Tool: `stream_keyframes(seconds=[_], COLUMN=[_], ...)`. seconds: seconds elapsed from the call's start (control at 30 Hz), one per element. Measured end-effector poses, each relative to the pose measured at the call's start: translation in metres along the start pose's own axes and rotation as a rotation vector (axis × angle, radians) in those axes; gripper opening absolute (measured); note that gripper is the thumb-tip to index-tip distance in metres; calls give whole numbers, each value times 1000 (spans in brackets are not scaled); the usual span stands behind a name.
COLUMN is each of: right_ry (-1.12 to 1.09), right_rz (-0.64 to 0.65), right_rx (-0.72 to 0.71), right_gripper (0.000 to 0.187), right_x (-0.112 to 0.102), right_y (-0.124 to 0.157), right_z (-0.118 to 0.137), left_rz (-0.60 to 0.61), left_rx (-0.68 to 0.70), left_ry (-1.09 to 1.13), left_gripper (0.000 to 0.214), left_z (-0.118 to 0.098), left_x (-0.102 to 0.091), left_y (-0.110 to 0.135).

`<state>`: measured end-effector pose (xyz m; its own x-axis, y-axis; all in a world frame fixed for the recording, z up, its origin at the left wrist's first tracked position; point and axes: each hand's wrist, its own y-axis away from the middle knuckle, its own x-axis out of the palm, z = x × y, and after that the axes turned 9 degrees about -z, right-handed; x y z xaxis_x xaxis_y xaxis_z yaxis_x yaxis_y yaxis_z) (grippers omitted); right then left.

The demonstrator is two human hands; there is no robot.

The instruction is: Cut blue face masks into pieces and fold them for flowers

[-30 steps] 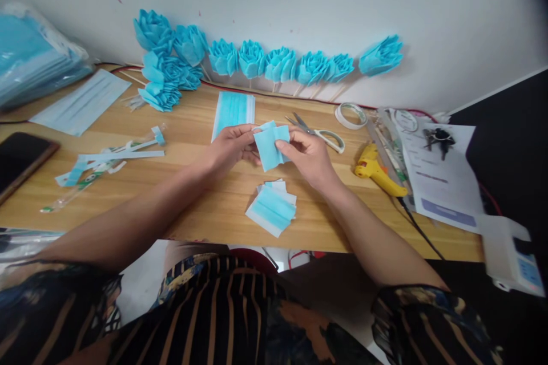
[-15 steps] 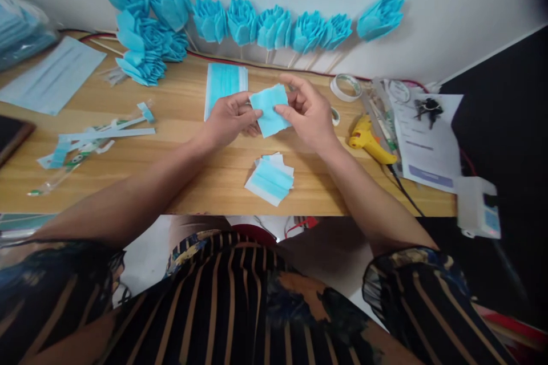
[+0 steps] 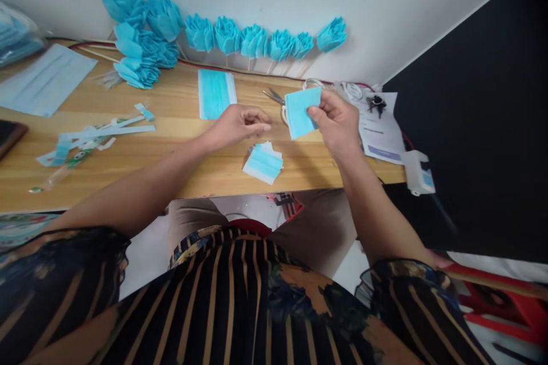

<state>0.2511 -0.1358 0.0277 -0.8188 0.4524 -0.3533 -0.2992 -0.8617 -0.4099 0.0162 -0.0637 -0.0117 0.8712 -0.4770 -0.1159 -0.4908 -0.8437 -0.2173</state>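
Observation:
Between the thumb and fingers of my right hand (image 3: 339, 122), a folded blue square of mask fabric (image 3: 302, 113) is held up over the table. My left hand (image 3: 240, 125) hovers to its left, fingers loosely curled with a gap to the thumb, holding nothing. Below both hands lies a small pile of cut mask pieces (image 3: 262, 163), pale blue with a brighter band. Scissors (image 3: 274, 97) rest behind the held square, which hides part of them. Just beyond my left hand is a stack of blue face masks (image 3: 214, 94).
Blue fabric flowers (image 3: 254, 41) on sticks lean along the wall. Cut strips (image 3: 109, 131) and a flattened mask sheet (image 3: 47, 80) lie on the left. To the right are a printed sheet (image 3: 381, 134), keys (image 3: 377, 105) and a white box (image 3: 418, 172) at the table edge.
My left hand has let go of the blue square. My right hand has carried it to the right, exposing the scissors. The camera view has shifted.

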Motion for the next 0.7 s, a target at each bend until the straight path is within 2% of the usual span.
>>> stream_keyframes(seconds=[0.07, 0.13, 0.27, 0.33, 0.4, 0.53, 0.6, 0.7], right_ry=[-33, -70, -98, -150, -177, -126, -134, -177], right_rz=[-48, -36, 87, 44, 11, 116, 60, -100], right_rx=[59, 111, 178, 157, 143, 209, 215, 180], right_gripper=[36, 35, 32, 33, 35, 34, 30, 25], right_x=[-12, -24, -51, -60, -61, -42, -34, -33], right_y=[16, 30, 47, 50, 51, 51, 49, 43], right_z=[-4, -3, 17, 28, 33, 22, 15, 11], left_rz=[58, 89, 61, 57, 62, 114, 141, 150], left_rx=[28, 56, 102, 117, 120, 129, 140, 141], left_ry=[-44, -84, -142, -161, -170, -212, -249, -268], left_gripper=[24, 24, 22, 24, 26, 31, 30, 28], left_z=[4, 7, 9, 8, 8, 9, 9, 6], left_x=[2, 2, -2, -4, -4, -3, -4, -3], left_y=[0, -1, -5, -5, -4, -1, 0, 1])
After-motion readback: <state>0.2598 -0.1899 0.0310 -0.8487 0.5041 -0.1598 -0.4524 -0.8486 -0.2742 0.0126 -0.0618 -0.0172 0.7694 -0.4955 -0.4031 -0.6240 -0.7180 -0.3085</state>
